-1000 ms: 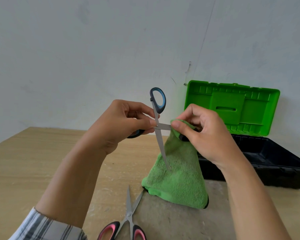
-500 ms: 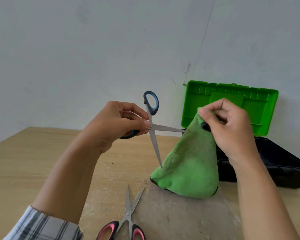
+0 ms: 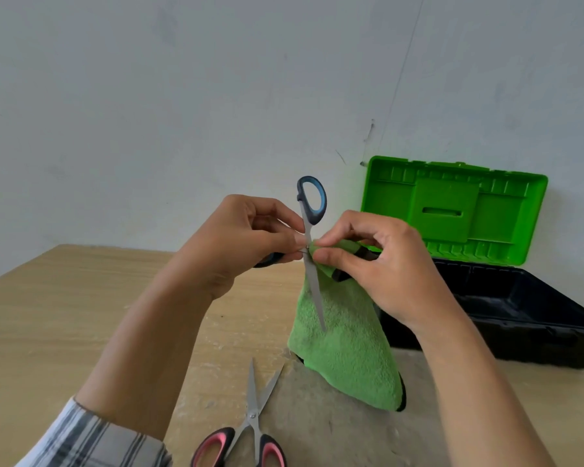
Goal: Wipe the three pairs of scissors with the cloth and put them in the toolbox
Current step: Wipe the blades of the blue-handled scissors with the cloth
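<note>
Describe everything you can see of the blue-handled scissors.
The blue-handled scissors are held aloft, spread open. One black-and-blue loop stands upward; the other sits in the left hand, which pinches near the pivot. One grey metal blade points down before the green cloth; the other is wrapped in cloth pinched by the right hand.

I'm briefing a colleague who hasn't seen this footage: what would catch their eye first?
At centre, the left hand holds open blue-handled scissors upright while the right hand pinches a green cloth round one blade. Behind on the right stands the toolbox, bright green lid up; pink-handled scissors lie on the table in front.
</note>
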A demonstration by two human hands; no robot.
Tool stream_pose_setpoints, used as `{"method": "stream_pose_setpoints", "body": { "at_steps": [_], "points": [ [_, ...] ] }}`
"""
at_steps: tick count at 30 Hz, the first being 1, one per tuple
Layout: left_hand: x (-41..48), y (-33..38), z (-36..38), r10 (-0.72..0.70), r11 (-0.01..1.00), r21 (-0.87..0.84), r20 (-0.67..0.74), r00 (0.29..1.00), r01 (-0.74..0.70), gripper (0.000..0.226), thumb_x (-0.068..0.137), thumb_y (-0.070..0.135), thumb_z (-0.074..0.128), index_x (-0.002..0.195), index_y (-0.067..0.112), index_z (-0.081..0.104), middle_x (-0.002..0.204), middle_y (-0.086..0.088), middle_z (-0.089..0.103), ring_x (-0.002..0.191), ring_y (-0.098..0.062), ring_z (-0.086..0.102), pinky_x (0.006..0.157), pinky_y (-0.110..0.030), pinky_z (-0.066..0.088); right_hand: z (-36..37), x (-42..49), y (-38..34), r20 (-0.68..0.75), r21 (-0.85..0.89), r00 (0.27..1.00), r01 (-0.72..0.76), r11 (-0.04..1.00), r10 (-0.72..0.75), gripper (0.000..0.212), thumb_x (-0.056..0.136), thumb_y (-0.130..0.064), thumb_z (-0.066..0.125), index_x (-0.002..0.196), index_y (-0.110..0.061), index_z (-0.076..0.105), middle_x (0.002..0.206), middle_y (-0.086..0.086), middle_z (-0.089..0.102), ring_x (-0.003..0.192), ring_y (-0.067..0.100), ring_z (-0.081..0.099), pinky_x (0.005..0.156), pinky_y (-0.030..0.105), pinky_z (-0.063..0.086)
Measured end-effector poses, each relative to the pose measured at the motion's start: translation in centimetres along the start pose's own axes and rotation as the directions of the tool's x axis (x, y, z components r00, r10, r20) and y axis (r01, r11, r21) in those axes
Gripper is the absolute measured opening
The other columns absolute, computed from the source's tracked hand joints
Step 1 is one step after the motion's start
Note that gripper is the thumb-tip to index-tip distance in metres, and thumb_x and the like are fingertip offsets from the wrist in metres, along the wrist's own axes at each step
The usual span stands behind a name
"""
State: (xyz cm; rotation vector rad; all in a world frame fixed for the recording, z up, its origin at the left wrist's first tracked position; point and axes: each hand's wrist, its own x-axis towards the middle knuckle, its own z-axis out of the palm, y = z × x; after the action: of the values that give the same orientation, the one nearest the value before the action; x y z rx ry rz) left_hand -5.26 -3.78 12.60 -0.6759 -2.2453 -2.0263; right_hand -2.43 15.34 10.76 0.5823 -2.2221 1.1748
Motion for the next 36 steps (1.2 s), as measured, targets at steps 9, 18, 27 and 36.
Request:
{"method": "stream_pose_setpoints", "body": {
  "at_steps": [9,18,27,36],
  "points": [
    [-0.1,-0.1,0.9,0.049,0.999,-0.001,0.03,0.998,-0.049,0.007,0.084,-0.005,0.069,0.09,-0.003,0.069,0.072,-0.012,0.067,0.065,-0.018,0.071,0.072,-0.027,0.06,0.7,0.2,0.2,-0.131,-0.069,0.991,0.024,0.997,-0.033,0.016,0.088,-0.026,0.077,0.079,-0.019,0.065,0.077,-0.005,0.075,0.079,0.009,0.072,0.072,0.038,0.056],
    [-0.3,0.1,1.4,0.069,0.997,0.017,0.02,0.997,-0.069,0.011,0.084,-0.005,0.069,0.092,0.002,0.071,0.074,-0.013,0.069,0.068,-0.023,0.074,0.063,-0.02,0.056,-1.1,0.0,0.4,-0.018,-0.067,0.999,-0.047,0.997,0.046,0.013,0.087,-0.023,0.077,0.08,-0.023,0.066,0.073,-0.012,0.074,0.068,0.003,0.068,0.073,0.03,0.055],
    [-0.1,-0.1,0.3,0.035,0.999,-0.014,-0.035,0.999,-0.036,0.012,0.084,-0.005,0.068,0.091,0.003,0.072,0.069,-0.009,0.069,0.068,-0.021,0.071,0.078,-0.03,0.061,-3.7,-0.5,1.7,0.007,-0.099,0.994,-0.104,0.99,0.106,0.012,0.085,-0.027,0.077,0.08,-0.024,0.066,0.075,-0.004,0.076,0.071,0.012,0.07,0.082,0.041,0.053],
    [0.1,0.1,0.4,-0.003,1.0,-0.013,-0.055,0.998,0.002,0.01,0.086,-0.004,0.067,0.092,0.003,0.071,0.067,-0.006,0.069,0.066,-0.019,0.071,0.076,-0.028,0.06,-4.2,-0.4,2.3,-0.213,-0.273,0.974,-0.129,0.953,0.071,0.012,0.086,-0.025,0.077,0.081,-0.023,0.068,0.075,-0.016,0.073,0.079,-0.012,0.065,0.066,-0.002,0.037]
  ]
}}
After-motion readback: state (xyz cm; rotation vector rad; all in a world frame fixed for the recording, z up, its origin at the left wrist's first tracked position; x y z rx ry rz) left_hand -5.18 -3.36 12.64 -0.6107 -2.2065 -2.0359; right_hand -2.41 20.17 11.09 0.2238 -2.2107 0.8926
